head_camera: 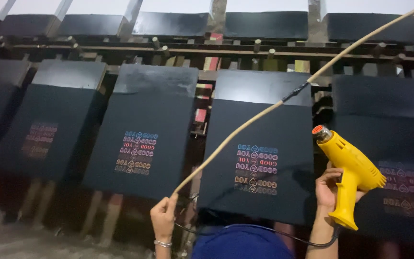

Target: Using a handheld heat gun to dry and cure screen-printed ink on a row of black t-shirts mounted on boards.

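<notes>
One heat gun (pixel 348 170) (right hand (pixel 329 189)); one cord (pixel 245 125), left hand (pixel 164 217).

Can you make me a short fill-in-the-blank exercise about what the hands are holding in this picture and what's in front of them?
1. The right hand grips the handle of a heat gun whose body is coloured ____.
2. The left hand pinches the lower end of a long, thin ____.
3. The dark panels on the rack each carry a printed design and are ____ in colour.
4. The heat gun's nozzle points toward the upper ____ of the picture.

Missing words: yellow; stick; black; left
</notes>
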